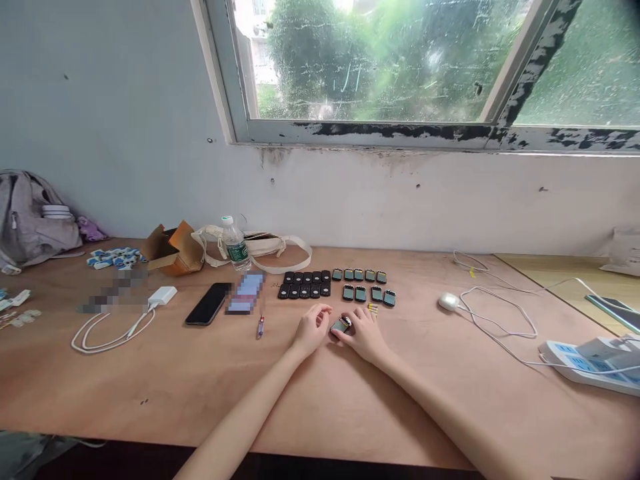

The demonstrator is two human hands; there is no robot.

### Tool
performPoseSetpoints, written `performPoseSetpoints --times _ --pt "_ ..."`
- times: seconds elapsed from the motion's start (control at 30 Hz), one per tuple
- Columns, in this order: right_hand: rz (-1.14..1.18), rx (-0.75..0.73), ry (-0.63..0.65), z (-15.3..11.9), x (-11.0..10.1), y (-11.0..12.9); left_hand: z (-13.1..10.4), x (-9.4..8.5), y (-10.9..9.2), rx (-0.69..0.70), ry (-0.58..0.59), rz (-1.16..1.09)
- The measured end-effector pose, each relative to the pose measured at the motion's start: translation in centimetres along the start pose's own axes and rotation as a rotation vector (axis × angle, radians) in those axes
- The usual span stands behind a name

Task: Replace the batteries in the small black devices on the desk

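Note:
My right hand (367, 335) grips a small black electronic module with a grey screen (341, 325), its thumb and fingers at the module's edges, low over the table. Just left of it, my left hand (313, 329) rests with curled fingers. Whether anything is inside those fingers is hidden. Beyond the hands lie two rows of similar grey-screened modules (361, 293). To their left, small black oblong cases (305, 291), each with a pale round mark, are set in two rows. Several thin yellow-tipped pieces (373, 309) lie by my right fingertips.
A small screwdriver (260, 327), a black phone (209, 305) and a white charger (163, 296) with cable lie left. Behind stand a water bottle (235, 244) and an open cardboard box (176, 251). At right are a white mouse (449, 301), loose cables and a power strip (583, 363).

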State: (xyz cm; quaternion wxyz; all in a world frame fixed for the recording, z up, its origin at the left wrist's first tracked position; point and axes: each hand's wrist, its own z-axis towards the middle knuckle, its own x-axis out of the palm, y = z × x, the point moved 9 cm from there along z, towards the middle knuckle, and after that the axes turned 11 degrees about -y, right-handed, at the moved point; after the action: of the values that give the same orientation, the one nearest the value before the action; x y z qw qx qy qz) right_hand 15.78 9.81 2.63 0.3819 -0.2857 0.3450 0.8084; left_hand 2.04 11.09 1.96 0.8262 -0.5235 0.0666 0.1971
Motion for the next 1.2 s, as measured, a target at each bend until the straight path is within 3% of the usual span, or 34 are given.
performPoseSetpoints --times 0.17,0.33,0.67,0.97,1.2 --pt "0.085 0.112 -0.02 -1.5 -1.2 -1.8 -1.4 2.0 -2.0 0.151 0.198 0.027" --pt "0.281 0.153 -0.03 -1.1 -1.2 -2.4 -2.0 2.7 -1.7 0.16 0.289 0.07" --pt "0.394 0.163 0.001 0.2 0.1 -2.5 -1.7 2.8 -1.2 0.121 0.28 0.1" --pt "0.417 0.042 0.002 -0.9 -1.3 -0.6 -1.9 2.6 -1.4 0.101 0.276 0.07" --pt "0.389 0.082 -0.02 -0.6 -0.6 -1.6 -1.9 2.6 -1.4 0.11 0.287 0.071"
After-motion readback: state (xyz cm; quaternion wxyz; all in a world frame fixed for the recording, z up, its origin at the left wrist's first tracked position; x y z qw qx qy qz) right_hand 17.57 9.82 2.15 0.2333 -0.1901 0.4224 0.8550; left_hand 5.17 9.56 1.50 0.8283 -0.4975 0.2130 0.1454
